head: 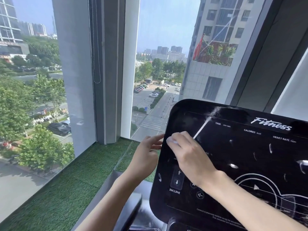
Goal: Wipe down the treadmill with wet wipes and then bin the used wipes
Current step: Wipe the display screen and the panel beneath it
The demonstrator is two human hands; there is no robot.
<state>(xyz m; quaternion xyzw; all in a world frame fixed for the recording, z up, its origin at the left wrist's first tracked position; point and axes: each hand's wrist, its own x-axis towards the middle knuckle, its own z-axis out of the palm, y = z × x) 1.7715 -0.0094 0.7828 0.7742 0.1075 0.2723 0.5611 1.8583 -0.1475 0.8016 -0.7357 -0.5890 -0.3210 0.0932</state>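
On the upper left of the black treadmill console (250, 164), right hand (188, 155) curls its fingers over a bunched white wet wipe (172, 141), pressing it to the glossy panel. Left hand (146, 154), fingers loosely extended, touches the console's left edge. Beyond: artificial-turf ledge (75, 180), then window (166, 47) over a car park.

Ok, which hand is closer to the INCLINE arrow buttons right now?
Right. The right hand, holding the wipe, lies on the console just above the INCLINE buttons; the left hand is off the console's left edge, farther away.
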